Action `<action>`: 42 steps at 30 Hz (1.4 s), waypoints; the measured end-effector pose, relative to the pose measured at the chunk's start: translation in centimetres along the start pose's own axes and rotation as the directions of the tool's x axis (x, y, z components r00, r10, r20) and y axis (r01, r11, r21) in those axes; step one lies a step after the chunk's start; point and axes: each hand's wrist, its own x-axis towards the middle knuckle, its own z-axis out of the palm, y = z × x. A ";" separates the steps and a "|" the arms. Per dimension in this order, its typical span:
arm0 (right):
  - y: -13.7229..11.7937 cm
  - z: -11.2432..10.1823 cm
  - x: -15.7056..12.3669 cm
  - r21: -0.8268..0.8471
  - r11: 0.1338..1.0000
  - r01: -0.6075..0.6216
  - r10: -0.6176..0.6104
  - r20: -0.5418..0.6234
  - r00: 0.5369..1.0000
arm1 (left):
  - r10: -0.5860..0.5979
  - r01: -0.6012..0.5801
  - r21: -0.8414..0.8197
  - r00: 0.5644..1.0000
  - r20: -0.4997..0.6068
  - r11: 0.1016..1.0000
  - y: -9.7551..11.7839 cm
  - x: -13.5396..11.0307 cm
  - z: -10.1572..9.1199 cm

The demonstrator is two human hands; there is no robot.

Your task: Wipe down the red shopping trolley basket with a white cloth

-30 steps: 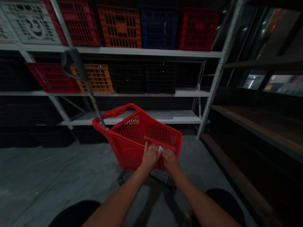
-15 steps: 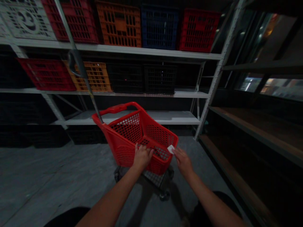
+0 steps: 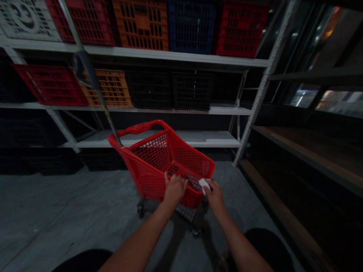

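A red plastic shopping cart (image 3: 151,185) stands on the floor in front of me, its handle towards the left. My left hand (image 3: 175,190) is closed over the cart's near rim, fingertips hidden inside the basket. At the cart's right corner, my right hand (image 3: 214,195) pinches a crumpled white tissue (image 3: 203,184) against or just beside the rim; I cannot tell if it touches. A grey metal pole (image 3: 74,30) with a dark grip rises from the cart's handle end.
Behind the cart runs a white metal rack (image 3: 159,53) bearing several plastic crates, among them an orange crate (image 3: 141,24) and a blue crate (image 3: 192,26). Wooden shelves (image 3: 306,149) line the right side. Grey concrete floor (image 3: 70,211) spreads left of the cart.
My right hand has moved slightly left and down along the corner rim, and the tissue is now more crumpled. My left hand has slid a little to the right along the rim.
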 end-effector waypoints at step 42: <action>1.4 -0.5 3.4 -0.110 0.988 0.104 -0.110 -0.045 0.993 | -0.040 0.040 -0.043 0.999 -0.001 0.998 1.3 -0.1 0.1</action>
